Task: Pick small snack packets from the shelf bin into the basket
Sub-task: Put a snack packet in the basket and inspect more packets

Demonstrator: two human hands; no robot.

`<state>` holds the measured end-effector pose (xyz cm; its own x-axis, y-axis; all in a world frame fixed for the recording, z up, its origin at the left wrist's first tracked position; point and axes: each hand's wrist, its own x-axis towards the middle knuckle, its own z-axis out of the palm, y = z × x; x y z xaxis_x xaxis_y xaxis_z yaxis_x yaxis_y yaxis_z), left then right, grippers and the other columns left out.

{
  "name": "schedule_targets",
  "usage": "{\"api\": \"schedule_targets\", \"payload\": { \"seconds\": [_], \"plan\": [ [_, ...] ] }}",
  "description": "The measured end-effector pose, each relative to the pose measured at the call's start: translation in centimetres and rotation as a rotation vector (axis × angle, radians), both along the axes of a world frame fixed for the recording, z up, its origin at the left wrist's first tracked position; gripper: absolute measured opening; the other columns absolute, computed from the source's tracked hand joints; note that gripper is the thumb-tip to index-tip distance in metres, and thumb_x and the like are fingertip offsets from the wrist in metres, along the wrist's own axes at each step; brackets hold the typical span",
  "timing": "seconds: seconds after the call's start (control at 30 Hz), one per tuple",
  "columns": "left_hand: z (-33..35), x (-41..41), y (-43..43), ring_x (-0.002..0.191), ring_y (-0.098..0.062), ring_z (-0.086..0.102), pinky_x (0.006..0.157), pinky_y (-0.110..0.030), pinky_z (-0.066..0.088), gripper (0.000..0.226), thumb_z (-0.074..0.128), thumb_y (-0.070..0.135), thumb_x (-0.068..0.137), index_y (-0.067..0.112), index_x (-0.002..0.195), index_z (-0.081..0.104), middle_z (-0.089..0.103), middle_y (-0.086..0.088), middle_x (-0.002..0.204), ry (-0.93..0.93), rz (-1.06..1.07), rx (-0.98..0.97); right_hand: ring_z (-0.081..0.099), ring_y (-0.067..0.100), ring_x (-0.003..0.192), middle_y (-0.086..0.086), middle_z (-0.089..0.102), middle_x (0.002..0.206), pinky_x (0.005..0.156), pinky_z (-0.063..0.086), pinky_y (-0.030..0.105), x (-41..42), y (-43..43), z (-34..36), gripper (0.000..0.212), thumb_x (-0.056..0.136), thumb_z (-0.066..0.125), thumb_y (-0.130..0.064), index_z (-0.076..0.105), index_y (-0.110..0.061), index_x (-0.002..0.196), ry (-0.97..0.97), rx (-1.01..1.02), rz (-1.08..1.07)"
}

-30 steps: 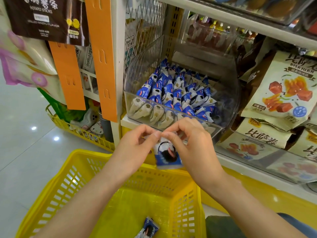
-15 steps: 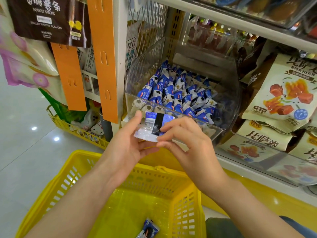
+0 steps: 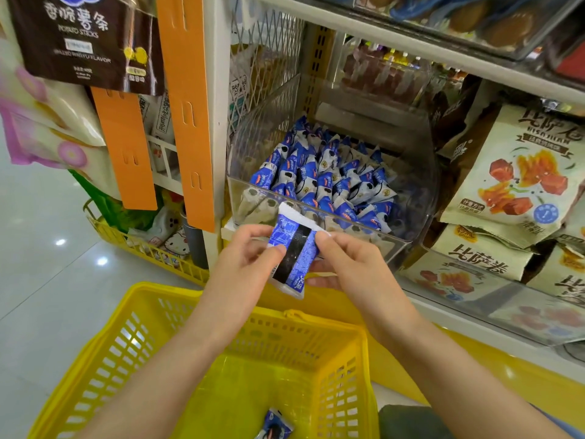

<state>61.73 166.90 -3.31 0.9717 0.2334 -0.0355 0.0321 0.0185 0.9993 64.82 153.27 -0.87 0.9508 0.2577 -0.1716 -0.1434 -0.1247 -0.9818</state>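
Note:
A small blue and white snack packet [image 3: 292, 253] with a black stripe shows its back side, held between both hands in front of the shelf. My left hand [image 3: 243, 258] pinches its left edge and my right hand [image 3: 345, 264] pinches its right edge. Behind them a clear plastic shelf bin [image 3: 421, 198] holds several packets [image 3: 326, 179] of the same kind. Below my arms stands a yellow basket [image 3: 316, 327] with one packet [image 3: 275, 427] lying on its bottom.
Large beige snack bags [image 3: 522, 172] fill the shelf to the right. Orange hanging strips [image 3: 186, 106] and a dark potato-stick bag [image 3: 82, 39] hang at the left. A lower yellow basket [image 3: 142, 248] with goods sits by the floor.
The held packet has been turned over, from its printed front to its back with the black stripe, and raised from just above the basket rim up to the bin's front edge.

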Motion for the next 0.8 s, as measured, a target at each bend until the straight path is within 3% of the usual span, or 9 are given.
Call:
{"api": "schedule_targets", "payload": {
  "seconds": [0.1, 0.23, 0.4, 0.63, 0.77, 0.8],
  "plan": [
    [-0.5, -0.2, 0.0, 0.08, 0.001, 0.056, 0.065, -0.007, 0.042, 0.03, 0.063, 0.012, 0.083, 0.032, 0.1, 0.047, 0.06, 0.011, 0.095, -0.127, 0.076, 0.246, 0.064, 0.006, 0.059, 0.002, 0.068, 0.078, 0.053, 0.053, 0.019, 0.0, -0.1, -0.4, 0.011, 0.093, 0.052, -0.015, 0.059, -0.014, 0.086, -0.073, -0.058, -0.044],
    [-0.8, -0.5, -0.2, 0.087, 0.006, 0.053, 0.068, -0.005, 0.04, 0.025, 0.066, 0.031, 0.078, 0.036, 0.095, 0.048, 0.057, 0.017, 0.097, -0.171, 0.072, 0.452, 0.066, 0.005, 0.065, -0.003, 0.069, 0.077, 0.058, 0.056, 0.022, -0.5, 0.0, -0.9, 0.008, 0.09, 0.057, -0.021, 0.059, -0.022, 0.082, -0.272, -0.27, -0.019],
    [-1.0, -0.7, -0.1, 0.086, 0.009, 0.053, 0.065, -0.011, 0.045, 0.022, 0.064, 0.036, 0.08, 0.041, 0.089, 0.045, 0.056, 0.024, 0.091, -0.158, 0.062, 0.499, 0.061, 0.005, 0.072, -0.007, 0.064, 0.075, 0.065, 0.051, 0.029, -1.2, 0.0, -0.8, 0.012, 0.09, 0.055, -0.031, 0.057, -0.02, 0.085, -0.559, -0.507, 0.05],
    [-0.7, -0.4, 0.1, 0.078, 0.005, 0.061, 0.062, -0.01, 0.048, 0.015, 0.058, 0.024, 0.088, 0.036, 0.084, 0.051, 0.064, 0.015, 0.087, -0.153, -0.015, 0.476, 0.054, 0.013, 0.073, -0.003, 0.057, 0.077, 0.063, 0.045, 0.032, -1.3, -0.1, -0.6, 0.016, 0.093, 0.053, -0.028, 0.054, -0.013, 0.086, -0.711, -0.562, 0.103],
    [-0.9, -0.7, 0.1, 0.072, -0.003, 0.063, 0.062, -0.031, 0.053, 0.005, 0.051, 0.027, 0.09, 0.026, 0.094, 0.054, 0.066, 0.008, 0.083, -0.183, 0.02, 0.624, 0.056, 0.01, 0.078, -0.007, 0.057, 0.082, 0.065, 0.048, 0.031, -1.5, 0.0, -0.9, 0.013, 0.093, 0.052, -0.027, 0.054, -0.016, 0.087, -0.699, -0.545, 0.131],
    [-1.1, -0.8, 0.1, 0.069, -0.003, 0.062, 0.059, -0.031, 0.051, 0.006, 0.049, 0.026, 0.09, 0.025, 0.095, 0.053, 0.066, 0.008, 0.081, -0.187, 0.034, 0.649, 0.057, 0.008, 0.08, -0.008, 0.058, 0.083, 0.066, 0.049, 0.029, -1.6, 0.2, -1.1, 0.011, 0.092, 0.053, -0.027, 0.054, -0.017, 0.087, -0.68, -0.521, 0.129]
  ]
}}
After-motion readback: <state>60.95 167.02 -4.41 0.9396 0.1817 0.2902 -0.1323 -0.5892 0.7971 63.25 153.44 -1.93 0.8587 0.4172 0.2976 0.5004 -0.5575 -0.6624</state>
